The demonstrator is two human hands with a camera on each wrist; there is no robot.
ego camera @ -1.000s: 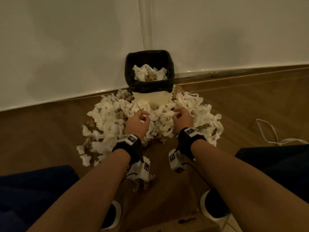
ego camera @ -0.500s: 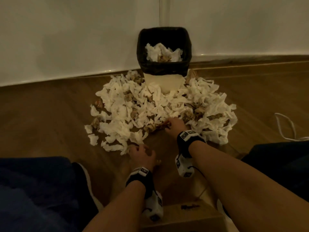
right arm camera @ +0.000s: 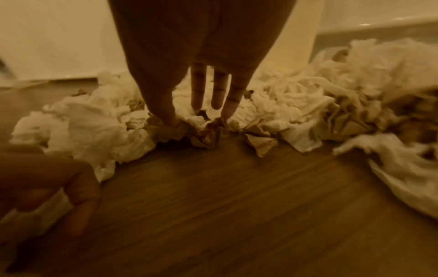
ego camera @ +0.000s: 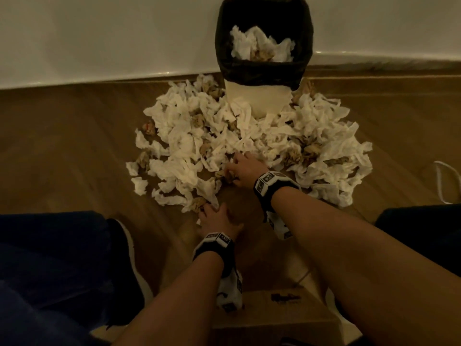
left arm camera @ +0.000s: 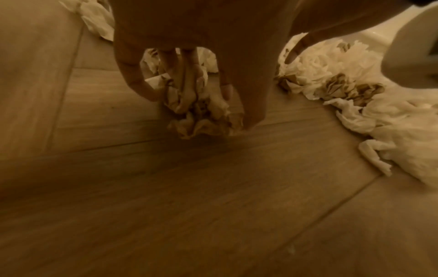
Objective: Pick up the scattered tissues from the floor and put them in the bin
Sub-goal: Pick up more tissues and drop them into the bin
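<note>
- A black-lined, cream-sided waste bin (ego camera: 264, 71) stands against the white wall; every place below is given relative to it.
- Inside the bin lie some white and brown tissues, so part of the job is done; it is not yet full.
- A wide heap of crumpled white and brown paper tissues (ego camera: 249, 143) still spreads over the wooden floor (ego camera: 74, 146) around the bin's front.
- A second ago both hands were close to the bin's base, deep in the heap. Since then they have drawn back to the heap's near edge, farther from the bin.
- The left hand (ego camera: 217, 219), farthest from the bin, now has its fingers (left arm camera: 187, 82) curled round a crumpled brown-and-white wad of tissue (left arm camera: 206, 120); its grip is clenched on that wad, which sits low at the floor.
- The right hand (ego camera: 245, 168), nearer the bin, has fingers (right arm camera: 198, 88) reaching straight down, tips touching brown crumples at the heap's edge; that grip is not yet closed on anything.
- Judged from this, a fresh gathering round has begun: the left has its load, the right probably needs to close on its own before the carry to the bin.
- Most of the tissues remain on the floor, so many rounds seem left.
</note>
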